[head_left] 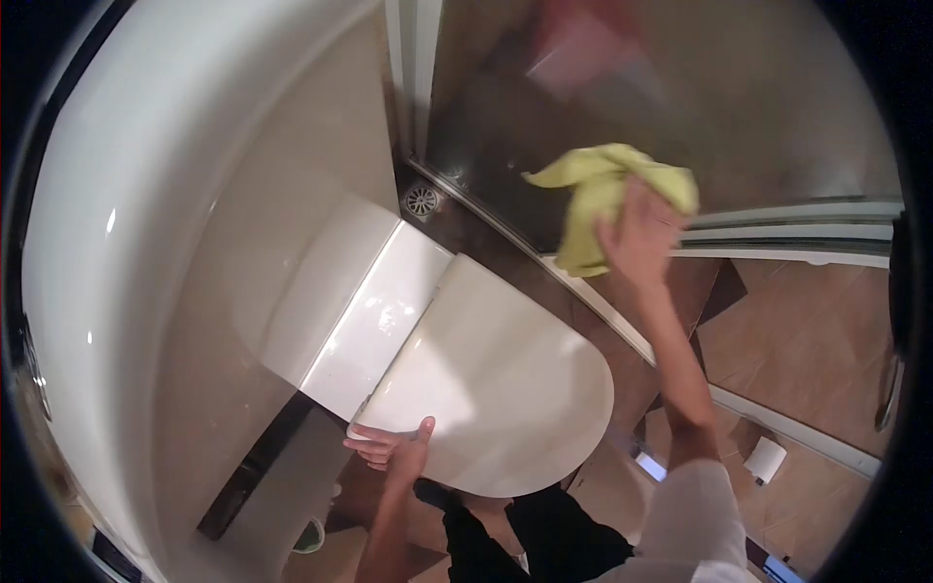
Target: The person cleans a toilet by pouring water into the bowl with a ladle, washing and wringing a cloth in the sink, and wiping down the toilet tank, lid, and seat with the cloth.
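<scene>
A glossy white curved surface (107, 243) fills the left side. The left hand (397, 453) touches the side edge of a white D-shaped toilet lid (515, 379), thumb spread from the other fingers. Beyond it sits a round metal floor drain (421, 201). Farther right, a crumpled yellow cloth (595, 199) lies under the right hand (641, 233), before a smoky glass panel (777, 117); blur hides whether those fingers pinch it.
</scene>
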A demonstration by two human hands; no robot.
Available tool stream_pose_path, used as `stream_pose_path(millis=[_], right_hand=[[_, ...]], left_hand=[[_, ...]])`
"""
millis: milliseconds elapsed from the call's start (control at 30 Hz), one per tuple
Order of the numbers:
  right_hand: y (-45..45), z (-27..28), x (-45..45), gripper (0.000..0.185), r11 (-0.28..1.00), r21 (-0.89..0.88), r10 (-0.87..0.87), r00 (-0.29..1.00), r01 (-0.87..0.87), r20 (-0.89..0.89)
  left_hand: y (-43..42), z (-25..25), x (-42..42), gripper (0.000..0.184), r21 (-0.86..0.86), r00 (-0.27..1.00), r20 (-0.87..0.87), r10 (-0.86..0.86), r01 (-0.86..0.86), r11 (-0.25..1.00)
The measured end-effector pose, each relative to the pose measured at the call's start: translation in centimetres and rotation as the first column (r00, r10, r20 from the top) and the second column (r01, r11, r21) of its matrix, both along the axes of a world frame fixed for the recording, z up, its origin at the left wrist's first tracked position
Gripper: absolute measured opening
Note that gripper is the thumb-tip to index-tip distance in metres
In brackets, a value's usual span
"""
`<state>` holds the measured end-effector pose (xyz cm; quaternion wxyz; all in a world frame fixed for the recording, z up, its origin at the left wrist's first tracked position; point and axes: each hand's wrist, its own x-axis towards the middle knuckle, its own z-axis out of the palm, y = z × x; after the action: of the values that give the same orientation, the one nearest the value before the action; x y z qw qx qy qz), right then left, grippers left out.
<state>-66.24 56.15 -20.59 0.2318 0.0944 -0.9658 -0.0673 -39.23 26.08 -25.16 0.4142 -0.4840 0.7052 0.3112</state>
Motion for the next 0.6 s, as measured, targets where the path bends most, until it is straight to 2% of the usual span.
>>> stream_pose_path(millis=[33,67,100,133,167,233,267,300,333,367,400,433,500,533,567,600], right_hand=[[-1.6,-2.5,-1.6,0.057,0.990,0.006,0.138,0.989,-0.138,0.050],[-1.7,-6.8,-3.6,0.046,0.975,-0.047,0.221,0.924,-0.217,0.313],[-3.3,-10.4,-6.2,0.035,0.958,0.214,0.009,0.770,-0.189,0.638],[-1.9,-16.5,-7.0,0.036,0.911,-0.073,0.382,0.767,-0.405,0.516],[-3.1,-16.5,-6.6,0.049,0.469,0.612,0.195,0.751,-0.636,0.631],[-3.6,-16.4,-5.0,0.051,0.461,0.688,0.094,0.802,-0.561,0.590],[-2.7,-15.6,-4.3,0.052,0.499,0.670,0.071,0.796,-0.550,0.601],[-1.4,-13.5,-3.7,0.052,0.535,0.652,0.048,0.789,-0.538,0.612],[-1.1,-9.1,-3.2,0.050,0.529,0.654,0.076,0.797,-0.542,0.599],[0.8,-7.6,-3.3,0.045,0.631,0.593,0.253,0.855,-0.500,0.452],[1.1,-2.5,-3.1,0.039,0.667,0.580,0.343,0.884,-0.468,0.319],[1.5,1.5,-3.6,0.039,0.814,0.342,0.446,0.883,-0.469,0.148],[0.5,10.4,-3.6,0.048,0.887,0.412,0.291,0.946,-0.211,-0.141],[-0.6,14.1,-3.6,0.059,0.923,0.375,0.209,0.925,-0.080,-0.316],[-2.0,16.7,-4.0,0.063,0.967,0.252,0.163,0.868,-0.045,-0.469],[-3.5,18.5,-4.0,0.070,0.979,0.152,0.199,0.819,-0.138,-0.539]], left_hand=[[-0.2,-1.1,0.8,0.134,-0.040,1.000,-0.022,-0.009,0.009,0.999],[-0.4,-2.1,1.5,0.140,-0.077,0.999,-0.044,-0.018,0.015,0.997],[-0.5,-2.7,2.1,0.140,-0.065,0.999,-0.052,-0.004,0.000,0.998],[-0.7,-3.3,2.5,0.142,-0.093,0.999,-0.054,0.001,-0.006,0.996],[-0.6,-3.8,2.7,0.144,-0.122,0.998,-0.056,0.002,-0.009,0.993],[-0.5,-3.5,2.5,0.144,-0.129,0.997,-0.081,-0.002,-0.009,0.992],[-0.3,-3.2,2.2,0.144,-0.117,0.997,-0.078,0.007,-0.016,0.993],[-0.3,-2.6,2.1,0.143,-0.103,0.997,-0.075,0.015,-0.023,0.994],[-0.5,-2.2,2.0,0.143,-0.102,0.997,-0.076,0.017,-0.024,0.995],[-0.7,-2.1,1.8,0.140,-0.095,0.998,-0.062,0.005,-0.011,0.995],[-0.7,-2.1,1.6,0.138,-0.086,0.999,-0.045,-0.003,-0.001,0.996],[-0.6,-2.4,1.8,0.135,-0.075,1.000,-0.021,-0.011,0.009,0.997],[-0.5,-3.9,2.6,0.130,-0.056,0.999,0.033,-0.026,0.027,0.998],[-0.8,-7.3,4.7,0.124,-0.005,0.997,0.026,-0.074,0.074,0.997],[-1.1,-10.6,6.8,0.119,0.045,0.993,0.015,-0.120,0.119,0.992],[-1.0,-11.6,7.2,0.115,0.018,0.991,-0.025,-0.129,0.129,0.991]])
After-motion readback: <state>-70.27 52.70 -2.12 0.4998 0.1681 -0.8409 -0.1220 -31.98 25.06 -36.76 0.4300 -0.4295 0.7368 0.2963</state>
